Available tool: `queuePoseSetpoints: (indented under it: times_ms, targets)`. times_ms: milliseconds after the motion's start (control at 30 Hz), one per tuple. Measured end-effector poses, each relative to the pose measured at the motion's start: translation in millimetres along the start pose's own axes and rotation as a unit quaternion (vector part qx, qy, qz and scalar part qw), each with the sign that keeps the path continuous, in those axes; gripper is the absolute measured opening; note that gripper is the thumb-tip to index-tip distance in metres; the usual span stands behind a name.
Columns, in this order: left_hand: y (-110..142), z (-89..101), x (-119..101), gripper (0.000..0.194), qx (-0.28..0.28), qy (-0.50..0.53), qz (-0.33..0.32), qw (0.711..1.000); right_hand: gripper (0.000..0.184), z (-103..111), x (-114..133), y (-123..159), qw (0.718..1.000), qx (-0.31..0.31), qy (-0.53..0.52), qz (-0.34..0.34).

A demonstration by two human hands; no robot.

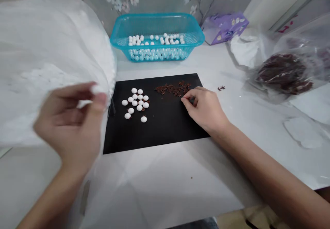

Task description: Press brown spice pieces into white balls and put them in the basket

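My left hand [73, 126], blurred by motion, is raised in front of a large white bag and pinches a small white ball [97, 89] between thumb and fingertips. Over the right part of a black mat [165, 127], my right hand [205, 107] has thumb and forefinger pressed together beside a scatter of small brown star-like pieces [170, 89]. Whether a piece is between those fingertips is too small to make out. Several white balls [140, 97] lie grouped on the mat's left side, some with brown bits showing under them. One ball [143, 119] lies apart, nearer me.
A turquoise basket [157, 46] with many white balls stands behind the mat. The white bag [51, 33] fills the left. At right are a purple tissue pack [225, 28], a clear bag of brown pieces [286, 72] and a loose brown piece [221, 88] on the white table [154, 177].
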State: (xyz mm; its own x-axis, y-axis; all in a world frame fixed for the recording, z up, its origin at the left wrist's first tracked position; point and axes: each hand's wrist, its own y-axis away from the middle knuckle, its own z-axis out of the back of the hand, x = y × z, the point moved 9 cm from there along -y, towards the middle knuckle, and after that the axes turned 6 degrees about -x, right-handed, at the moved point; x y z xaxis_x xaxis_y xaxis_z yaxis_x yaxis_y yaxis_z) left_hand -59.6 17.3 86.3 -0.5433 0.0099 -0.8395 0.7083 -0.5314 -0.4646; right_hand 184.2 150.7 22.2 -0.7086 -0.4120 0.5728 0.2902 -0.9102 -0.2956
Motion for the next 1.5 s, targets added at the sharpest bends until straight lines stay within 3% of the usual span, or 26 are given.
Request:
queuePoseSetpoints:
  times_ms: [100, 200, 300, 400, 533, 733, 867, 967, 1500]
  targets:
    - [30, -40.8, 1, 0.014, 0.166, 0.108, 0.061, 0.978, 0.012, 0, 5, 1, 0.998, -0.018, -0.051, 0.007]
    - [68, -77.2, 15, 0.015, 0.359, 0.118, 0.189, 0.906, 0.015, -6, 10, 7, 0.982, -0.013, -0.185, -0.035]
    - [90, -87.6, 25, 0.013, 0.429, 0.083, 0.258, 0.861, 0.023, -23, 14, 18, 0.938, 0.029, -0.326, -0.115]
    - [91, -88.3, 29, 0.013, 0.426, 0.070, 0.270, 0.861, 0.028, -35, 20, 27, 0.905, 0.056, -0.397, -0.143]
    - [83, -85.6, 35, 0.015, 0.394, 0.083, 0.259, 0.878, 0.027, -35, 24, 28, 0.903, 0.062, -0.409, -0.120]
    - [77, -82.2, 43, 0.019, 0.372, 0.094, 0.260, 0.886, 0.014, -18, 42, 28, 0.938, 0.025, -0.346, 0.015]
    - [81, -83.8, 41, 0.017, 0.382, 0.094, 0.271, 0.878, 0.010, -8, 57, 32, 0.937, -0.009, -0.329, 0.115]
    - [81, -85.3, 38, 0.015, 0.384, 0.108, 0.271, 0.876, 0.008, -8, 62, 35, 0.935, -0.006, -0.320, 0.152]
    - [82, -84.2, 36, 0.011, 0.386, 0.110, 0.276, 0.873, 0.007, -11, 67, 40, 0.935, 0.026, -0.295, 0.194]
